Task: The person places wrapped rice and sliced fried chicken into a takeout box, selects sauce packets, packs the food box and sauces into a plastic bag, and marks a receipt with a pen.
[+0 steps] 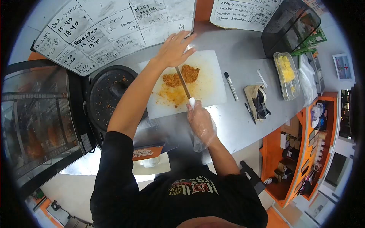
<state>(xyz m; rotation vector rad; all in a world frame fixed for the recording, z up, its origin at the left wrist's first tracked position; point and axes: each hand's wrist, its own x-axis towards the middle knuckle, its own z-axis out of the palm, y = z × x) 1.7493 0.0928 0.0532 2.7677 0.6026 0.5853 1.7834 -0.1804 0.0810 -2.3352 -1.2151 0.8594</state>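
Observation:
A piece of brown breaded fried food (190, 73), looking like chicken, lies on a white cutting board (211, 72) amid crumbs and orange grease. A knife (184, 83) crosses it, with another portion (172, 80) on the blade's left side. My right hand (201, 123), in a clear plastic glove, is wrapped around the white knife handle. My bare left hand (175, 50) reaches over the far end of the blade, its fingers spread. The heel of this hand covers the knife tip, and whether it presses on the blade is hard to see.
Left of the board sits a round black pan (100, 106) with crumbs, beside a glass display case (38, 114). To the right are a marker (231, 86), a pen (250, 113), a tape roll (260, 99), a tub of yellow food (286, 72) and a black mesh basket (283, 32).

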